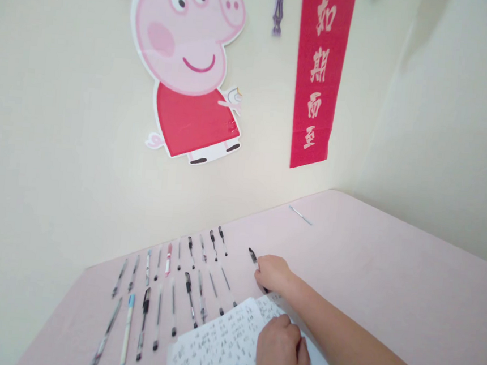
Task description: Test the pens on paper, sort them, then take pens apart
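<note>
A person sits or stands at a desk (390, 263) covered in pale pink, seen from the head camera. The right hand (274, 274) reaches in from the lower right, its fingers closed in a pinching grip around the middle of a black-capped pen (253, 255). The cap points away from the person, and the other end shows below the hand, just beyond the paper.

The left hand (282, 353) rests on handwritten sheets (210, 347) at the bottom centre, knuckles up and fingers bent; whether its grip pinches a sheet or only presses on it cannot be told.

To the left of the right hand, pens lie apart from one another in two slanting rows. The back row, nearer the wall (63, 104), has ten, among them a pink-and-white pen (169, 260). The front row has nine, including a cream pen with a light blue cap (127, 331); the sheets reach its right-hand end. One more pale, slim pen (301, 215) lies alone near the far edge, beyond the right hand.

On the wall are a pink cartoon pig cut-out (193, 115) in a red dress and a red banner (302, 97) with four pale Chinese characters.
</note>
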`<state>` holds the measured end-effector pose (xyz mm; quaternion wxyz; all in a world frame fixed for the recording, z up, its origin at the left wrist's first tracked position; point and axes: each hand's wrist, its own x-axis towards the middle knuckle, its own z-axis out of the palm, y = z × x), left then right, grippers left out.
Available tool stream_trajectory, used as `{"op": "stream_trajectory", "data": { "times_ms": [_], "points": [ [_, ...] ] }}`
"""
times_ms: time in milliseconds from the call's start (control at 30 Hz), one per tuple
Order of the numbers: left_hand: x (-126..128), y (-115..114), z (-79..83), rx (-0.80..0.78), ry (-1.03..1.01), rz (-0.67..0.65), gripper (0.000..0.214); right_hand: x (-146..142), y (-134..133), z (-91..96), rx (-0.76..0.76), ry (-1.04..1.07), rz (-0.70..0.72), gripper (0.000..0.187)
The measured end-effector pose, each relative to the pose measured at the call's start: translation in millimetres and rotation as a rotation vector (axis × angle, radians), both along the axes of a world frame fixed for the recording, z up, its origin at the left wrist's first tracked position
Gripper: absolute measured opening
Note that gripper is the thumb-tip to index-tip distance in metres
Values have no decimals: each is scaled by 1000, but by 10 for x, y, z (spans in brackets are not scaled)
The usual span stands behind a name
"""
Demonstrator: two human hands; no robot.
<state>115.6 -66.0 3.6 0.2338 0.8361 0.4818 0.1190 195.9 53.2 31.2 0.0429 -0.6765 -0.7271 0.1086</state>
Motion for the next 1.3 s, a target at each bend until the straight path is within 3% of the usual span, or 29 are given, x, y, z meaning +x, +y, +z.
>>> {"op": "stream_trajectory", "data": {
  "times_ms": [267, 667, 900, 1000, 1100, 1200, 1300],
  "points": [
    [-21, 7, 24, 0, -137, -28, 29, -383, -32, 22, 13, -6, 141, 29],
    [-30, -2, 54, -17, -172, -16, 34, -443, -84, 16, 44, 17, 211, 28],
    [-22, 8, -17, 5, -127, -29, 29, -384, -40, -107, 70, 57, 189, 28],
    [-10, 6, -31, 1, -77, -28, 25, -262, 37, -160, 125, 156, 126, 30],
    [-3, 2, -32, 6, -11, -9, 23, -6, 189, -205, 280, 276, 7, 24],
    [-3, 3, -40, 19, 13, -3, 22, 408, 400, -258, 476, 296, -130, 27],
    [-6, 10, -56, 22, 6, -6, 21, 908, 608, -340, 504, 162, -296, 38]
  ]
}}
